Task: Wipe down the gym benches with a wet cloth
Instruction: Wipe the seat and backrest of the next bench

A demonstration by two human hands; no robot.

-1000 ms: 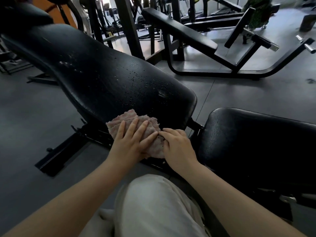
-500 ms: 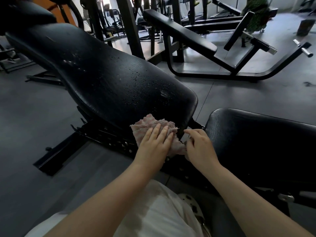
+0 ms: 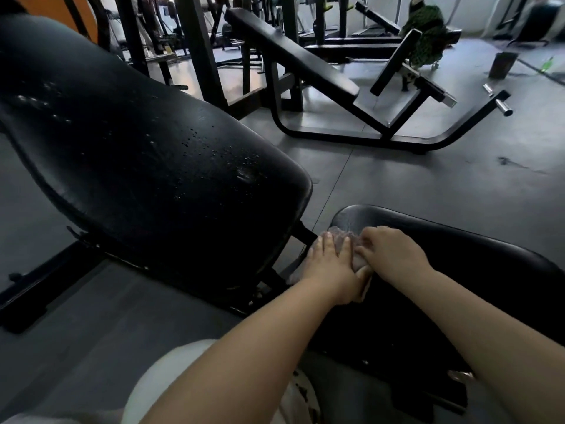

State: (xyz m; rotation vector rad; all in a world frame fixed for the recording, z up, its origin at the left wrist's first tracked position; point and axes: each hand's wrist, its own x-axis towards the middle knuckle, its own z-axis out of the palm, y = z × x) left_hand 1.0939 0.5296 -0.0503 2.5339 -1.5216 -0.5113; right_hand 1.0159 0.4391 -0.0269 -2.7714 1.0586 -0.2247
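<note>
The cloth [image 3: 344, 241] lies bunched on the near-left corner of the seat pad [image 3: 458, 255], mostly hidden under both hands, with a pale edge showing just beyond the fingertips. The left hand [image 3: 331, 267] presses flat on it, fingers [image 3: 324, 244] straight and close together; the right hand [image 3: 389, 254] sits beside it with fingers curled onto the cloth, seemingly pinching a fold, though the blur makes that uncertain.

Left of the fingers, across the gap where the frame bar shows, the tilted back pad [image 3: 153, 154] carries scattered water beads (a fair sign it has had its pass). The seat pad looks dull and dry beyond the fingers, so its wipe seems only begun. Further out, an incline bench [image 3: 293, 61] stands on the floor [image 3: 428, 185], by my judgement untouched.
</note>
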